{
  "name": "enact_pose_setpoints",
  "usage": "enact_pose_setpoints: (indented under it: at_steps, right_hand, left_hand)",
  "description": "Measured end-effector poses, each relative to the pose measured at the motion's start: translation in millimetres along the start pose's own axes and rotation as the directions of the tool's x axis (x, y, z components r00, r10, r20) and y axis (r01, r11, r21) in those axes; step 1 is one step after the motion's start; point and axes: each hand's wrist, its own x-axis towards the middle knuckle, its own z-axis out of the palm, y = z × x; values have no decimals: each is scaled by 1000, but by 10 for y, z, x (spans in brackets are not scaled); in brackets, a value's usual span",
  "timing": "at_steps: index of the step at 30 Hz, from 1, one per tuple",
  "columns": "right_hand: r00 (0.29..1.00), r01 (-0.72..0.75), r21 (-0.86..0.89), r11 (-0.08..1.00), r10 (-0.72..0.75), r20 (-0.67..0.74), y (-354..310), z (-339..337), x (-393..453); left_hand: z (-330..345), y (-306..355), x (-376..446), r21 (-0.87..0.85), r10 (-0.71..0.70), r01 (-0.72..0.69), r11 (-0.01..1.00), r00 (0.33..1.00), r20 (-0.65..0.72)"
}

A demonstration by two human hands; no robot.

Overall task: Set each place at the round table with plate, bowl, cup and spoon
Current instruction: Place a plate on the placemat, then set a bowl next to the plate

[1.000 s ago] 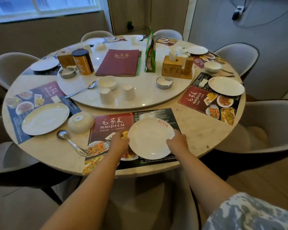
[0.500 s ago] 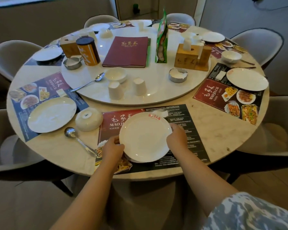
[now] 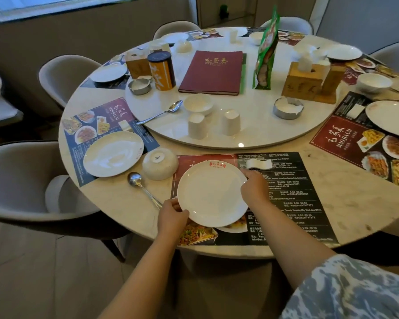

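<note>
A white plate (image 3: 211,194) with a red logo lies on the near placemat (image 3: 290,199). My left hand (image 3: 172,215) grips its near-left rim and my right hand (image 3: 255,187) pinches its right rim. Just left of the plate sit an upturned white bowl (image 3: 160,164) and a metal spoon (image 3: 138,184). On the turntable (image 3: 251,134) stand two upturned white cups (image 3: 196,125) (image 3: 230,122), an upright bowl (image 3: 198,104) and another spoon (image 3: 161,112).
The place at left holds a plate (image 3: 113,153) on its mat; another plate (image 3: 392,118) lies at the right. A red menu book (image 3: 213,72), an orange tin (image 3: 160,70), wooden tissue boxes (image 3: 305,81) and metal ashtrays (image 3: 288,108) crowd the turntable. Grey chairs (image 3: 21,178) ring the table.
The plate has shifted left along the placemat with both hands on its rim. My view has moved closer and further down over the table.
</note>
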Motion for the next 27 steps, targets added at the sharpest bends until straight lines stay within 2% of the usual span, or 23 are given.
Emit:
enact_pose_setpoints:
  at_steps: [9, 11, 14, 16, 22, 27]
  right_hand:
    - [1000, -14, -37, 999, 14, 0, -35, 97, 64]
    - [1000, -11, -102, 995, 10, -4, -51, 116, 69]
    - [992, 98, -245, 964, -116, -57, -124, 173, 58]
    - [971, 216, -203, 955, -231, -54, -269, 237, 46]
    - [877, 441, 15, 897, -434, 207, -901, 628, 8]
    - [813, 498, -114, 860, -416, 408, -1231, 1009, 144]
  left_hand:
    - [-82, -72, -40, 114, 75, -79, 990, 997, 35]
    - [-115, -70, -26, 114, 96, -100, 988, 994, 42]
    - [-189, -29, 7, 145, 167, -165, 976, 986, -1]
    - [-281, 27, 66, 173, 233, -224, 959, 972, -33]
    - [-643, 217, 497, 231, 344, -308, 923, 929, -134]
    - [-854, 294, 923, 325, 431, -365, 872, 888, -160]
